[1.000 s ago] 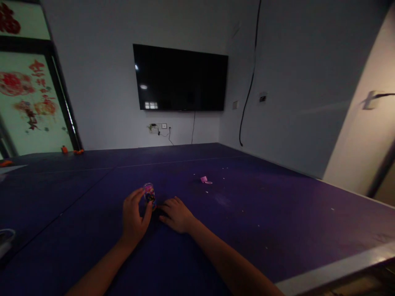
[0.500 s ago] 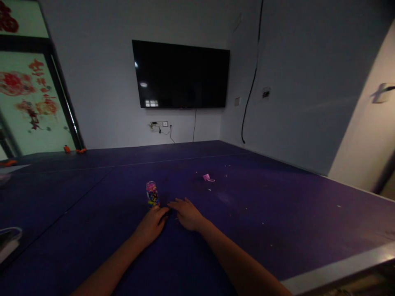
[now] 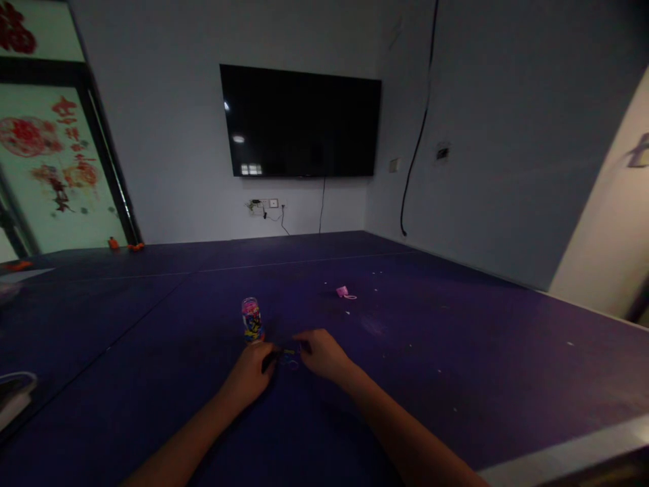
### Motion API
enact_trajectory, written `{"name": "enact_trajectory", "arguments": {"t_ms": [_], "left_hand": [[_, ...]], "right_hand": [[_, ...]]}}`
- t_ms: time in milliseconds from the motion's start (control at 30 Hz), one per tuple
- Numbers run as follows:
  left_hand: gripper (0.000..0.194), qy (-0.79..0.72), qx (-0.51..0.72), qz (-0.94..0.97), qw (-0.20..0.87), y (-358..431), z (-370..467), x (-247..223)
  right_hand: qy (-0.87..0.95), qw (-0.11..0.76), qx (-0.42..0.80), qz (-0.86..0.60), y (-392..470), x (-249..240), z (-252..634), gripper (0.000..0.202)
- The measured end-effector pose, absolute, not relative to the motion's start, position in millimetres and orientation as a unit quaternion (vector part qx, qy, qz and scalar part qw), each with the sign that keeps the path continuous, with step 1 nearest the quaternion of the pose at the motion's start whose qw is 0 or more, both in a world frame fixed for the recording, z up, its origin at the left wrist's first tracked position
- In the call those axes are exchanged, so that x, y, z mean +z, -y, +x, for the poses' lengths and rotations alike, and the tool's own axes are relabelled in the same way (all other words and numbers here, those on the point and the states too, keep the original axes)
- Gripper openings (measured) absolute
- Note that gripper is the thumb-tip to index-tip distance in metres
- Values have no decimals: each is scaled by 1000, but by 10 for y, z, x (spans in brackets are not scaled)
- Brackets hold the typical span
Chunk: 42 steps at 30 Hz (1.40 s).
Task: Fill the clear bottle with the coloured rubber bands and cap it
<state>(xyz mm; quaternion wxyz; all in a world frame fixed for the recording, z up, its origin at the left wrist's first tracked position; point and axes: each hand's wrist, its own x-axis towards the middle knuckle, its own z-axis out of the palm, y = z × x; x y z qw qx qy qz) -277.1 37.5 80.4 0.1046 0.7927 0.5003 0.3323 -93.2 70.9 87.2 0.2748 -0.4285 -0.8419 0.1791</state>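
Observation:
A clear jar (image 3: pixel 252 319) with a pink top part and many-coloured contents stands upright just beyond my left hand (image 3: pixel 254 370). That hand rests low over the purple surface with its fingers curled; what is at its fingertips is too dark to make out. Facing it from the right is my right hand (image 3: pixel 324 354), its fingers bent inward and the tips partly hidden. Between the two hands lie several small thin coloured loops (image 3: pixel 290 364), which look like little rubber bands. Farther off lies a small pink piece with a loop (image 3: pixel 343 292), touched by neither hand.
The broad purple surface (image 3: pixel 167 365) has seams and scattered white bits. At its left edge lies a white object with a curved rim (image 3: pixel 17 399). Orange items (image 3: pixel 136 247) sit by the glass door. A television (image 3: pixel 304 122) hangs on the wall, above sockets and cables.
My hands have moved apart, my right hand shifting to the right and its fingers curling. The small loops between them have come into sight. The view has turned slightly left.

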Motion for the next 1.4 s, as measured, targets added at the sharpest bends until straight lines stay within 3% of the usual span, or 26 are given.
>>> {"name": "enact_trajectory", "arguments": {"t_ms": [167, 300, 700, 1033, 1167, 1400], "left_hand": [[24, -452, 345, 808, 156, -376, -2740, 797], [22, -450, 356, 802, 164, -370, -2736, 805], [23, -438, 333, 828, 110, -451, -2757, 701], [23, -439, 352, 817, 127, -515, -2714, 735], [24, -449, 355, 810, 131, -532, -2682, 741], [16, -467, 380, 786, 139, -500, -2655, 757]], "right_hand": [[833, 311, 258, -377, -663, 870, -999, 46], [845, 317, 278, -330, -667, 876, -963, 30], [849, 259, 208, -411, -689, 822, -1026, 27], [835, 269, 200, -436, -742, 742, -1171, 26], [839, 248, 147, -462, -711, 761, -1219, 20], [857, 159, 29, -489, -601, 827, -1398, 33]]}}
